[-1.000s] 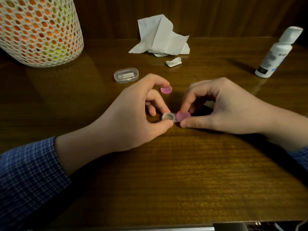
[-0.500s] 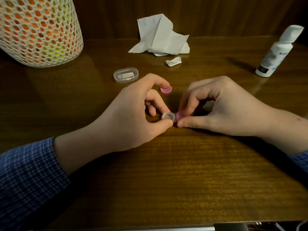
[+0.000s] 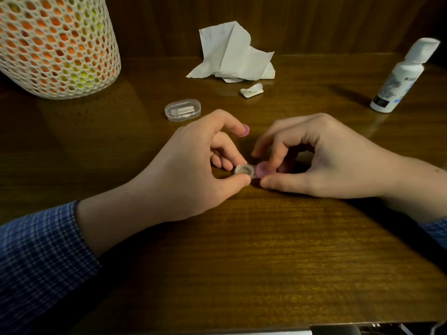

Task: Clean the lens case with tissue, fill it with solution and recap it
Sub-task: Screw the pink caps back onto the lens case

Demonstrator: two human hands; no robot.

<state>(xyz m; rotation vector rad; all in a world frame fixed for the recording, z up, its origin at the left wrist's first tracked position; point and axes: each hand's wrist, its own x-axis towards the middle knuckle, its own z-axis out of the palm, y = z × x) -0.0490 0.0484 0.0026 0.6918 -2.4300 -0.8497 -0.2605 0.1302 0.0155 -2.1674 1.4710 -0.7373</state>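
Observation:
The clear lens case rests on the wooden table between my hands. My left hand pinches its left well, which stands uncapped. My right hand has thumb and fingers around a pink cap sitting on the right well. A second pink cap lies on the table just behind my left index fingertip. The crumpled white tissue lies at the back centre, with a small wad of tissue in front of it. The white solution bottle stands at the back right, its cap on.
A small clear plastic box sits behind my left hand. A large white mesh basket with coloured contents stands at the back left. A wooden wall panel closes off the back. The table's front edge runs along the bottom.
My right fingers have shifted around the pink cap on the right well, covering more of it, then less. The left hand and case have stayed put.

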